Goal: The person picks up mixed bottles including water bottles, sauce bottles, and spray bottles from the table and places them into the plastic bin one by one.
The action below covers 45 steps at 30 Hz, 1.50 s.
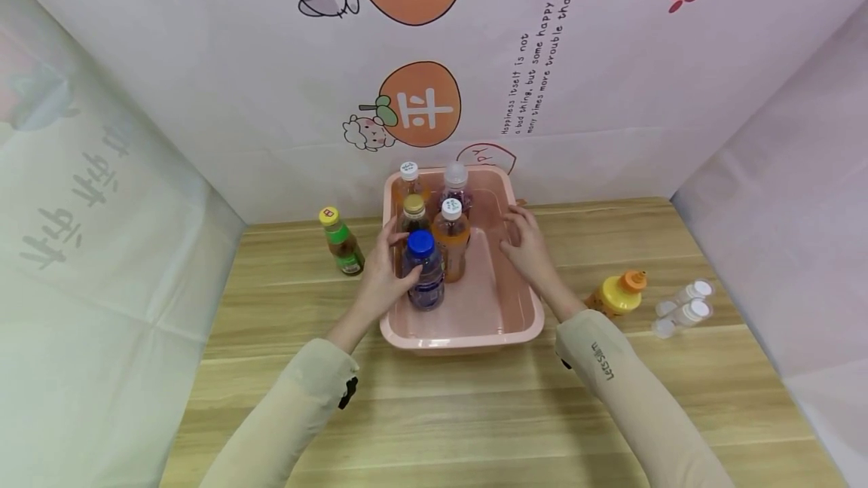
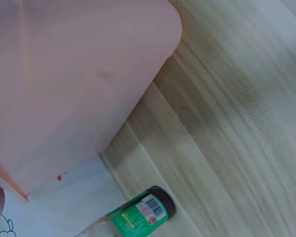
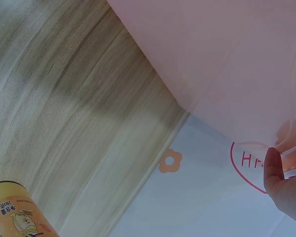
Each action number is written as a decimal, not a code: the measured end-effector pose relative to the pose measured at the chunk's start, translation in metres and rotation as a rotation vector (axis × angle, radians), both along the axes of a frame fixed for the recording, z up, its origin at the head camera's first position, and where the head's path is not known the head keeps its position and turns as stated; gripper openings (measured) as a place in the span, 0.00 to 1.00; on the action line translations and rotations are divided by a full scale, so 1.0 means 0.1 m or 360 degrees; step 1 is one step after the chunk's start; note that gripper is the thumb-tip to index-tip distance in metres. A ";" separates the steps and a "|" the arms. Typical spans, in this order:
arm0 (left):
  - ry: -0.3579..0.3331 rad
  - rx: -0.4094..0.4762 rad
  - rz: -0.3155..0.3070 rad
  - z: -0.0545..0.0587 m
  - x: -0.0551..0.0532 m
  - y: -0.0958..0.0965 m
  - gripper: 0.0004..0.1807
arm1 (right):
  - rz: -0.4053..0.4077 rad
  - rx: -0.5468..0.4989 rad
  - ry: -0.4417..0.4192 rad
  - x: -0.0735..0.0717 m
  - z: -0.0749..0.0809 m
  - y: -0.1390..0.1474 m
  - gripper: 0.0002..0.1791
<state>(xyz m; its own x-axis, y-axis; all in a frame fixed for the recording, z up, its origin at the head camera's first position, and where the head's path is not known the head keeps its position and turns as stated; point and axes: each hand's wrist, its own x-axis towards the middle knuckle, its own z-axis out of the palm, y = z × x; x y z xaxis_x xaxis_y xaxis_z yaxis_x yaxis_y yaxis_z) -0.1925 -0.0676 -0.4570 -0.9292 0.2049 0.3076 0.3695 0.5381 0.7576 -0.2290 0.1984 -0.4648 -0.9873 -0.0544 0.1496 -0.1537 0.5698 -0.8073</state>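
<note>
A pink plastic basin stands on the wooden table with several bottles inside. In its left half, my left hand grips a clear bottle with a blue cap, thumb at the near side and fingers behind. Beside it are an orange drink bottle with a white cap and a gold-capped bottle. Farther back stand another white-capped bottle and a clear-topped bottle. My right hand holds the basin's right side, with digits on both sides of the wall.
A yellow-capped, green-labelled bottle stands left of the basin. On the right are a yellow squeeze bottle with an orange nozzle and two small clear bottles with white caps. A printed cloth wall rises behind the table.
</note>
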 end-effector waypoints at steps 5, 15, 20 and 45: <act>0.0028 -0.0027 0.0011 -0.04 0.02 -0.02 0.49 | -0.0002 -0.0003 -0.0006 0.00 0.00 0.00 0.26; -0.0093 0.0048 0.0023 -0.04 0.01 -0.09 0.47 | -0.0012 0.0002 0.0010 0.00 0.01 0.01 0.26; -0.0013 0.0035 0.0061 -0.03 0.00 -0.17 0.41 | -0.0012 0.0009 0.0021 -0.01 0.02 0.00 0.26; -0.0016 -0.0061 0.0670 0.17 -0.46 -0.79 0.41 | -0.0010 0.0031 -0.0017 0.00 0.02 -0.01 0.26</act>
<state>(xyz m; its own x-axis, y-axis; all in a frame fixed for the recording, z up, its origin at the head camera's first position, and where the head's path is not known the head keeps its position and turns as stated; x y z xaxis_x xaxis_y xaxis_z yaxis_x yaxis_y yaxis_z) -0.2383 -0.1469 -0.4397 -0.9371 -0.1822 0.2976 0.1040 0.6681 0.7367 -0.2290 0.1976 -0.4627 -0.9891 -0.0510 0.1378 -0.1414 0.5864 -0.7976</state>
